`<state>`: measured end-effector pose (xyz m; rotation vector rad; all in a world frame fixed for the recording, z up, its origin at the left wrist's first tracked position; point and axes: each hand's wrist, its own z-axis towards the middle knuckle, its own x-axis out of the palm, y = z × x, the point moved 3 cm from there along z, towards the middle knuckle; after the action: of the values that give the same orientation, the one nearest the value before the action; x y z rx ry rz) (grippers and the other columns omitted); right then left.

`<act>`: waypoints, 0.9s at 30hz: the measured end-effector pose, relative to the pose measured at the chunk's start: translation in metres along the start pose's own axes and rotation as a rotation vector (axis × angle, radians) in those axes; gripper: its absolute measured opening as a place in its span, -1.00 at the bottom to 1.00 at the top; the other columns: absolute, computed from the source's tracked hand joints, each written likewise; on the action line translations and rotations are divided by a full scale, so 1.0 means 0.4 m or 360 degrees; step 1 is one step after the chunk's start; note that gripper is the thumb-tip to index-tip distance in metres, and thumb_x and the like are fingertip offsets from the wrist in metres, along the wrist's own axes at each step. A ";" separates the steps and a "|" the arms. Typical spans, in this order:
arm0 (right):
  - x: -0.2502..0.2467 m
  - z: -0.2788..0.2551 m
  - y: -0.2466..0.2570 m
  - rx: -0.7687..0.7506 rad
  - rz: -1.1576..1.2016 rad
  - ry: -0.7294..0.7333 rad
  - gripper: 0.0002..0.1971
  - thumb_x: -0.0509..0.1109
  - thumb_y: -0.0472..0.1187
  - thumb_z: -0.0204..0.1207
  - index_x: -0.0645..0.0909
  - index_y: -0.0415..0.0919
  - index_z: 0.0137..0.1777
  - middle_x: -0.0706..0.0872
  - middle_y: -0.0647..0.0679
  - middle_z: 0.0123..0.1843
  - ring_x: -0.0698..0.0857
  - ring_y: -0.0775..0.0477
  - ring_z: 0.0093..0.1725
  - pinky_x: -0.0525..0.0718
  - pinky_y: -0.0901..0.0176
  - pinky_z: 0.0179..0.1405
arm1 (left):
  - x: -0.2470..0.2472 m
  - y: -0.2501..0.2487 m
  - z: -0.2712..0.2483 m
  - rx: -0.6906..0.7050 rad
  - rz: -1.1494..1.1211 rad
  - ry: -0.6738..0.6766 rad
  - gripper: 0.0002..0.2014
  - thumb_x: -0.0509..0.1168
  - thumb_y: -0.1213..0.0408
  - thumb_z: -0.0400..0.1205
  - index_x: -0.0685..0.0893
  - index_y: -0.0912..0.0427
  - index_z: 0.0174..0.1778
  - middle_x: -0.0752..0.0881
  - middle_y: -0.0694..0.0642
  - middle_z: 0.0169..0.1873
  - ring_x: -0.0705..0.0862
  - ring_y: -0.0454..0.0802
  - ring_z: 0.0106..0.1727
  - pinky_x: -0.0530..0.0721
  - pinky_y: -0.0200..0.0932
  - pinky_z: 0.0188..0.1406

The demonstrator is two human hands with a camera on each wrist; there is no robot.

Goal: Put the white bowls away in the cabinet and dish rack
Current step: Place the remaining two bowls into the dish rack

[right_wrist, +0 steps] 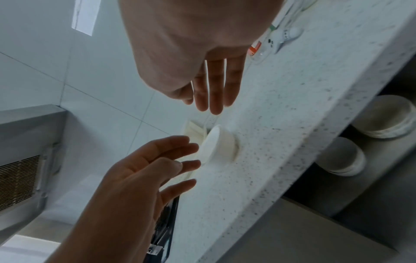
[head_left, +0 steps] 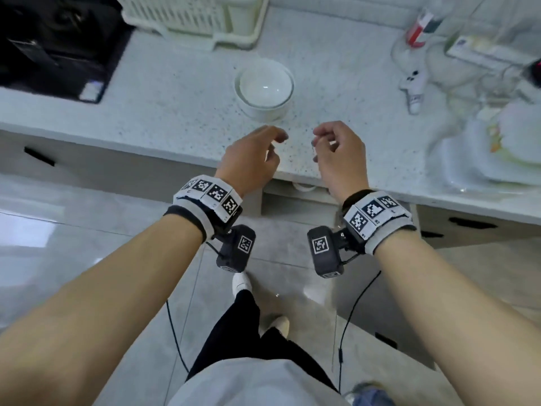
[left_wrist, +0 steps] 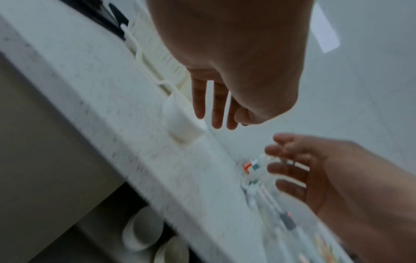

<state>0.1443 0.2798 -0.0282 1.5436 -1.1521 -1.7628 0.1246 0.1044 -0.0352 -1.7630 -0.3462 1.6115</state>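
Observation:
One white bowl [head_left: 263,89] stands upright on the speckled counter [head_left: 175,92], just beyond both hands; it also shows as the bowl [left_wrist: 182,124] and the bowl [right_wrist: 216,146] in the wrist views. My left hand [head_left: 273,148] hovers over the counter's front edge, its fingers loosely bent and holding nothing. My right hand [head_left: 319,145] hovers beside it in the same way, a hand's width apart. A cream dish rack [head_left: 193,16] sits at the back of the counter. Under the counter, an open cabinet holds stacked white bowls [right_wrist: 382,119], with more bowls [left_wrist: 141,229] in the left wrist view.
A black cooktop [head_left: 52,45] fills the counter's left end. Bottles and a white cable [head_left: 415,83] clutter the back right, and white plates [head_left: 497,153] lie at the right. Drawer fronts with dark handles [head_left: 38,156] run below the counter.

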 end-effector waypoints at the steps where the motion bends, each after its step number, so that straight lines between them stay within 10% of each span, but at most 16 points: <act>1: 0.006 0.014 0.024 0.0007 0.0010 -0.0011 -0.81 0.19 -0.13 0.54 0.62 0.09 0.00 0.75 0.09 -0.04 0.76 -0.04 -0.09 0.80 -0.19 0.01 | -0.035 0.009 0.021 0.0007 0.0001 -0.0054 -0.63 0.21 0.35 0.61 0.60 -0.04 0.31 0.70 -0.13 0.22 0.70 -0.13 0.07 0.71 -0.03 0.14; 18: 0.144 0.319 0.043 0.0297 -0.0248 0.0248 -0.78 0.24 -0.11 0.56 0.60 -0.01 0.16 0.65 0.21 -0.03 0.78 -0.13 0.02 0.76 -0.24 0.14 | -0.161 0.228 0.316 -0.0342 0.0058 0.0094 -0.67 0.19 0.24 0.66 0.56 -0.01 0.35 0.76 -0.12 0.12 0.73 -0.03 0.04 0.71 0.01 0.07; 27: 0.218 0.590 -0.017 0.0323 -0.0596 0.0548 -0.59 0.33 -0.05 0.58 0.51 -0.16 0.38 0.69 -0.05 0.14 0.66 -0.11 0.04 0.57 0.10 -0.02 | -0.156 0.328 0.520 -0.0748 0.0360 0.0278 -0.71 0.16 0.14 0.67 0.58 0.03 0.29 0.73 -0.02 0.06 0.65 0.02 -0.04 0.57 -0.07 -0.08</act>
<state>-0.1012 0.2714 -0.0826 2.2016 -0.9358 -1.5428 -0.1182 0.0382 -0.0672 -2.3539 -0.4859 1.6018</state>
